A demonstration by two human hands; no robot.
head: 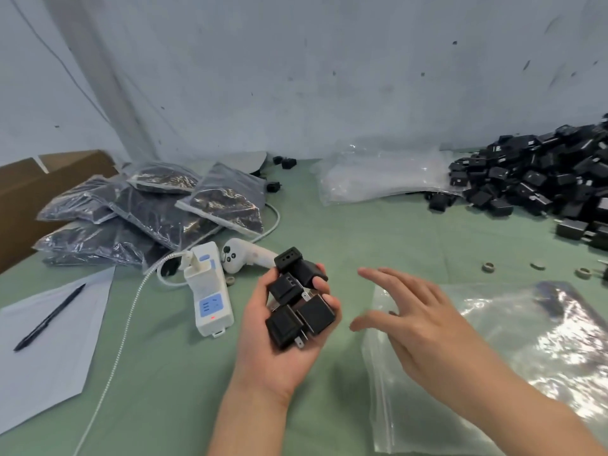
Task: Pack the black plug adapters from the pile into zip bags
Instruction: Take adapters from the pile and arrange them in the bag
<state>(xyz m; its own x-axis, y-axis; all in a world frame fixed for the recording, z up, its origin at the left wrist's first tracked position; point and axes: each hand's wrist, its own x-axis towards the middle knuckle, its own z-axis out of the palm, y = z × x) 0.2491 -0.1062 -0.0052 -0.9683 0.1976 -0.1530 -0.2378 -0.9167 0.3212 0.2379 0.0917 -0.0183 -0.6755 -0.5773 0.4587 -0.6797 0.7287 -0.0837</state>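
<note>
Left hand (279,343), palm up, fingers curled round a clutch of black plug adapters (297,299), approx. five, stacked w/ prongs showing. Right hand (424,319) spread, fingers straight, holding nothing, above an empty zip bag (526,373) lying flat on green table (378,232). Adapter pile (539,179) far right; filled bags (148,209) far left, beside white power strip (207,291).

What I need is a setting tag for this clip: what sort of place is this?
Probably a small packing workstation: a pile of black plug adapters, filled zip bags stacked beside a cardboard box, and a clear zip bag.
</note>
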